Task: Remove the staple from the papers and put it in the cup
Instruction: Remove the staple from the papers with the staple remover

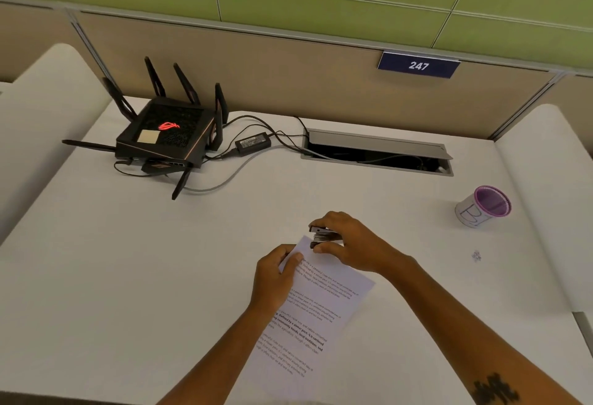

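The printed papers [316,314] lie slanted on the white desk in front of me. My left hand [274,276] pinches their upper left edge near the top corner. My right hand [348,242] grips a black and metal staple remover [322,237], fingers above and thumb below, with its jaws at the papers' top corner. The staple itself is hidden under the tool. A white cup [483,207] with a purple inside and rim stands on the desk to the right, well apart from both hands.
A black router [167,135] with several antennas, a power brick [253,141] and cables sit at the back left. An open cable hatch [378,154] is set into the desk at the back. A small speck [476,256] lies below the cup.
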